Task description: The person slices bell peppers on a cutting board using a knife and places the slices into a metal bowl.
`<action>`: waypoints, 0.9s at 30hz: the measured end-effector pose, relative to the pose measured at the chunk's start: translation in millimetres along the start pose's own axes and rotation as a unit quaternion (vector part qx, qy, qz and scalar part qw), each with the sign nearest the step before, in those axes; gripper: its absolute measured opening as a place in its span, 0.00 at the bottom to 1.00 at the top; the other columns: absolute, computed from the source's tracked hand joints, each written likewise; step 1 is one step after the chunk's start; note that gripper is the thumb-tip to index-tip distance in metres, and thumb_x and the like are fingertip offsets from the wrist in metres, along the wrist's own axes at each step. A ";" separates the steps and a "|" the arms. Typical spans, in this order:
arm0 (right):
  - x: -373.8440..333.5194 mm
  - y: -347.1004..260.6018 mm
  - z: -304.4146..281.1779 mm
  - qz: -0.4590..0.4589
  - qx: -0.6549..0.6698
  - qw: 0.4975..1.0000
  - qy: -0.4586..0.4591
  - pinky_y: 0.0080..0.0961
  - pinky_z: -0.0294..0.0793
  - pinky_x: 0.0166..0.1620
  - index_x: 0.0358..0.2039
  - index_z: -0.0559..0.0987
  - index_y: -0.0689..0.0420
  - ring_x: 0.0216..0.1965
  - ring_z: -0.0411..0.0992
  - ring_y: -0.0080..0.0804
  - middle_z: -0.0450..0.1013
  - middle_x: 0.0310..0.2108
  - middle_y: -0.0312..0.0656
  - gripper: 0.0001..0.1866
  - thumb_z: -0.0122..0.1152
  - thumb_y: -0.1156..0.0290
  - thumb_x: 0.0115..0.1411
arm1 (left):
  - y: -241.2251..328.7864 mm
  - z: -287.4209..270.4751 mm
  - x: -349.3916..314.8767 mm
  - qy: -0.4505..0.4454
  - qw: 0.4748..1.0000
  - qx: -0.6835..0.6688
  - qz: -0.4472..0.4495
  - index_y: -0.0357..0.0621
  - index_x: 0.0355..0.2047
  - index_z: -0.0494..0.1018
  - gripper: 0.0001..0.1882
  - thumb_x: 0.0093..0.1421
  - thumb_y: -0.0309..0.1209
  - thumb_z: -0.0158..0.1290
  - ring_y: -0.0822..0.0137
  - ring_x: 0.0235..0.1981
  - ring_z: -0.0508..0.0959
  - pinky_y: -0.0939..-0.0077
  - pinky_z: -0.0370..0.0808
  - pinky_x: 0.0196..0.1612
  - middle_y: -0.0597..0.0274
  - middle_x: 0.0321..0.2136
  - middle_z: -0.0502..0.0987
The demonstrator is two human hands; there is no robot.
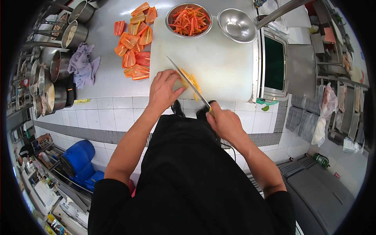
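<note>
My right hand (226, 120) is closed around the handle of a long kitchen knife (189, 81). Its blade slants up and left across the near part of a white cutting board (227, 66). Yellow-orange pepper strips (194, 84) lie along both sides of the blade. At their left, my left hand (164, 90) bends its fingers and thumb over a pepper piece, mostly hidden beneath them. Halved red and orange peppers (134, 41) are spread on the steel table left of the board. A metal bowl (167, 24) of cut red-orange strips stands at the board's far edge.
Beside that bowl, an empty steel bowl (237, 25) with a handle rests on the board's far right. Pots (75, 35) and a crumpled purple cloth (83, 64) occupy the left side. A dark green rectangular opening (274, 62) lies right of the board.
</note>
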State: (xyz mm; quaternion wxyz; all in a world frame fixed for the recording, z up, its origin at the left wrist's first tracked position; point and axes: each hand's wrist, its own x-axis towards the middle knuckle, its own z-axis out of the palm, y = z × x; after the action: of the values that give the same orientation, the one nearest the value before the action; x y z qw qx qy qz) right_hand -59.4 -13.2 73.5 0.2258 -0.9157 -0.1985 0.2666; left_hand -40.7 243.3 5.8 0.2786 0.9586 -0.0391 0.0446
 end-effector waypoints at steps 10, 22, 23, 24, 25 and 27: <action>-17.8 10.8 19.7 0.021 0.010 1.000 -0.012 0.55 0.76 0.33 0.40 0.69 0.59 0.27 0.78 0.61 0.77 0.21 0.56 0.12 0.57 0.64 0.69 | -1.5 -0.7 6.4 -0.013 0.999 -0.023 -0.018 0.46 0.46 0.81 0.23 0.49 0.36 0.71 0.54 0.52 0.75 0.61 0.74 0.57 0.61 0.50 0.77; 2.7 5.3 2.0 -0.016 0.008 0.996 0.090 0.47 0.78 0.35 0.53 0.73 0.53 0.31 0.80 0.53 0.79 0.30 0.50 0.17 0.60 0.61 0.68 | 21.3 24.8 -34.3 0.034 0.996 -0.040 0.070 0.45 0.41 0.81 0.15 0.53 0.31 0.67 0.55 0.47 0.75 0.58 0.72 0.51 0.61 0.43 0.78; -1.0 7.6 1.4 -0.015 0.006 0.996 0.092 0.47 0.78 0.35 0.53 0.73 0.53 0.31 0.80 0.53 0.79 0.30 0.50 0.17 0.60 0.61 0.68 | 21.8 28.4 -27.3 0.033 0.996 -0.035 0.080 0.45 0.41 0.81 0.14 0.53 0.30 0.65 0.55 0.47 0.75 0.58 0.72 0.50 0.63 0.44 0.77; -4.3 9.6 1.0 0.001 0.000 0.996 0.088 0.47 0.78 0.36 0.57 0.73 0.52 0.32 0.80 0.53 0.79 0.31 0.50 0.20 0.62 0.61 0.67 | 20.4 29.8 -20.9 0.047 0.993 -0.080 0.069 0.46 0.43 0.81 0.15 0.54 0.32 0.64 0.54 0.49 0.75 0.57 0.71 0.52 0.60 0.45 0.77; -7.5 11.5 0.9 0.017 -0.005 0.996 0.084 0.46 0.77 0.36 0.60 0.73 0.50 0.33 0.79 0.53 0.78 0.33 0.49 0.24 0.63 0.61 0.66 | 21.8 28.7 -24.2 0.048 0.993 -0.081 0.072 0.46 0.43 0.81 0.15 0.54 0.32 0.64 0.54 0.49 0.75 0.57 0.71 0.52 0.60 0.45 0.77; -13.8 19.7 2.9 0.014 -0.035 0.992 0.117 0.44 0.78 0.35 0.60 0.73 0.48 0.32 0.79 0.50 0.76 0.32 0.47 0.25 0.65 0.63 0.64 | 38.2 15.2 -22.2 0.092 0.988 -0.090 0.087 0.47 0.49 0.80 0.19 0.60 0.39 0.61 0.49 0.58 0.72 0.49 0.66 0.62 0.58 0.54 0.76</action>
State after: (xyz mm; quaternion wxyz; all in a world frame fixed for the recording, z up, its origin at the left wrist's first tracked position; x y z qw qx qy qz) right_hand -67.1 -35.1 66.6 0.2111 -0.9508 -0.1669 0.1534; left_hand -65.6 204.1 10.9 0.3613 0.9144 -0.1001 0.1527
